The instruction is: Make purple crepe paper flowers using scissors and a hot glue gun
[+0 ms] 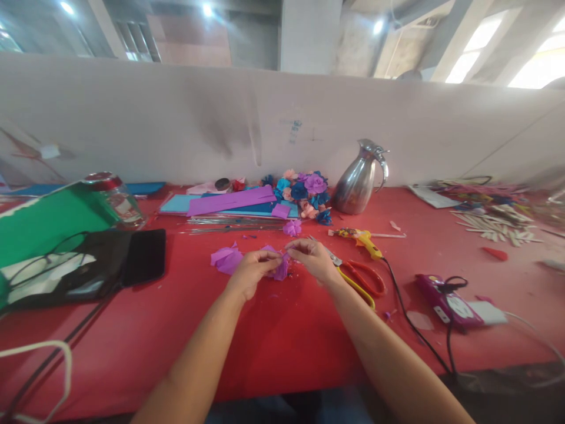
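My left hand point(255, 270) and my right hand point(311, 257) meet over the red table, both with fingers pinched on a small piece of purple crepe paper point(285, 257). Beneath and between them lie more purple paper pieces point(277, 272), partly covered by my fingers. Left of my left hand is a loose pile of purple petals point(226, 259). A finished-looking purple paper flower point(292, 228) rests just beyond my fingertips. Close to my right wrist are scissors with yellow handles point(358, 288) and a tool with red handles point(365, 277).
Behind are purple paper strips point(232, 200), wires point(238, 224), a heap of paper flowers point(309, 191) and a steel jug point(358, 179). Rightward lie a yellow glue gun point(368, 244), its cord and a purple power strip point(448, 301). Leftward are a phone point(145, 257) and a glass jar point(117, 203).
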Demonstrator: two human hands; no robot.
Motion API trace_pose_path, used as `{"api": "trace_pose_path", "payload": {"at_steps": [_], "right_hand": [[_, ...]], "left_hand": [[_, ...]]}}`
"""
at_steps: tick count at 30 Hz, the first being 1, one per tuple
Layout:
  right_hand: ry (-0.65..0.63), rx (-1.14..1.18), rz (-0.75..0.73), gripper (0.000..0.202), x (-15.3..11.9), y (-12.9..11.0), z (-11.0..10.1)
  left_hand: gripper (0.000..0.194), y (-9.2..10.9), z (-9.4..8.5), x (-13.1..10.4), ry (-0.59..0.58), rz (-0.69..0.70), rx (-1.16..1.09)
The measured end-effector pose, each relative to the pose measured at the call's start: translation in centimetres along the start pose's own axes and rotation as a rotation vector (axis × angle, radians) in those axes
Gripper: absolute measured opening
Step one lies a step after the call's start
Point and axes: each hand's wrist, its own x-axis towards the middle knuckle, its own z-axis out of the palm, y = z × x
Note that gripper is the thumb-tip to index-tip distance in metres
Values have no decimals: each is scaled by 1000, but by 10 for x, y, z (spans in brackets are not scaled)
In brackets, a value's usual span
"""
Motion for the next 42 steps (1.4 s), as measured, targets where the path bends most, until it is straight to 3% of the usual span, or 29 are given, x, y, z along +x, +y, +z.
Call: {"api": "trace_pose_path", "payload": {"at_steps": [11, 18, 26, 35, 42], "right_hand": [[11, -48, -55, 16, 0, 2, -1], [29, -90, -88, 15, 2, 8, -2], [58, -66, -152, 19, 1, 9, 2], [80, -62, -83, 23, -2, 4, 3], [16, -79, 11, 26, -1, 4, 3]], "left_hand": [[28, -4, 0, 2, 50, -26, 0], [27, -1, 2, 1, -29, 4, 8], [30, -3, -1, 2, 8, 3, 11], [29, 0, 1, 0, 15, 11, 24], [26, -1, 3, 1, 7, 1, 2]]}}
